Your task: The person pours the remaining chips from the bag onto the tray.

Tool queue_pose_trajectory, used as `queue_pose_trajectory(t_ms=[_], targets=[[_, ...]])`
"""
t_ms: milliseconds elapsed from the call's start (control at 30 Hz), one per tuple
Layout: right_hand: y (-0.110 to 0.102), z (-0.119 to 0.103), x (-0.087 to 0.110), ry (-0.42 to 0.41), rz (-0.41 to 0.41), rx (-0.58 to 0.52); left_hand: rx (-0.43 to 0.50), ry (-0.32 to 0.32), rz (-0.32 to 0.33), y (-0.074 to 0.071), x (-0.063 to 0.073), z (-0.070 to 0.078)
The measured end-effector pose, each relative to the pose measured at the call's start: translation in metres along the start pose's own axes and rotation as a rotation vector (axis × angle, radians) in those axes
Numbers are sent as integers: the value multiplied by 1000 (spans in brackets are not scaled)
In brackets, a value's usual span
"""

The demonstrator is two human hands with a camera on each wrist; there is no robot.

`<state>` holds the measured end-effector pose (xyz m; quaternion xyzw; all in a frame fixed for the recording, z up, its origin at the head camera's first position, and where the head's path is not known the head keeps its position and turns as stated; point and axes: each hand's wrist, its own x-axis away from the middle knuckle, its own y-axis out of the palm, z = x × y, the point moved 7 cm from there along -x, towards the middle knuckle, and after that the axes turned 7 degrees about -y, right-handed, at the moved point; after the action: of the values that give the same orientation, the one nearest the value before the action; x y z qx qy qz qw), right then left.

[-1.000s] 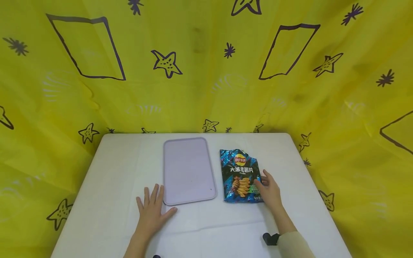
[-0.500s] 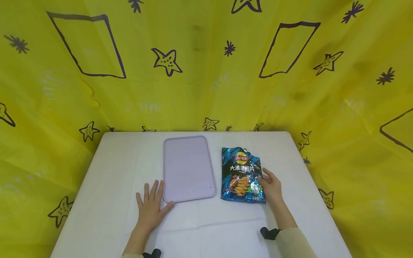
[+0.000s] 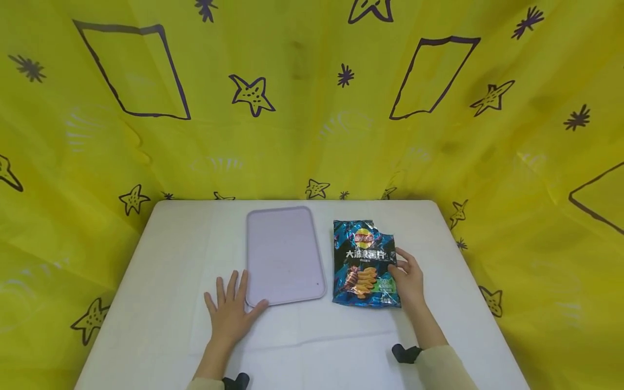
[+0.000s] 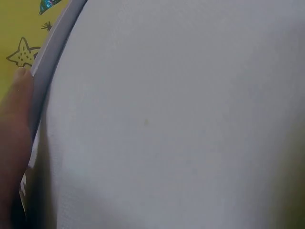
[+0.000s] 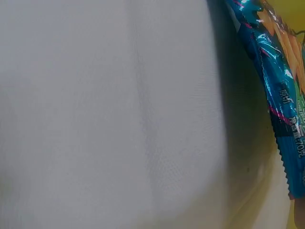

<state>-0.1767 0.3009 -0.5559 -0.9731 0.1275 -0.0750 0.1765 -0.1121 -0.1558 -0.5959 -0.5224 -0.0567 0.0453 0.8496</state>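
A blue and black bag of potato chips [image 3: 363, 271] is at the right of the table, its upper right corner torn or folded. My right hand [image 3: 408, 279] grips the bag by its right edge, thumb in front. In the right wrist view the bag's crimped lower end [image 5: 290, 162] shows at the right, with a dark shadow beside it. To the left lies a flat lilac tray [image 3: 285, 254]. My left hand [image 3: 233, 314] is spread at the tray's lower left corner, thumb at the near edge. The left wrist view shows that thumb [image 4: 16, 105] against the tray's rim [image 4: 45, 67].
A white cloth covers the table [image 3: 312, 357]. Behind and beside it hangs a yellow curtain [image 3: 302, 146] with drawn starfish and frames. Black straps with stubby pieces [image 3: 407, 353] sit at both wrists, by the sleeves.
The bag's face has tilted and shifted slightly in my right hand, and its top looks squarer. My left hand has edged up, closer against the tray corner.
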Motion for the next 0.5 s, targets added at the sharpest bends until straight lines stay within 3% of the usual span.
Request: queue_pose_trajectory(t_ms=[267,500], targets=[[-1,-16,3,-99,-20,-65,-28,-21,-30,1,-8,7],[1,-39,4,-242,-44,-120,-85,-7,-5,1,-19,13]])
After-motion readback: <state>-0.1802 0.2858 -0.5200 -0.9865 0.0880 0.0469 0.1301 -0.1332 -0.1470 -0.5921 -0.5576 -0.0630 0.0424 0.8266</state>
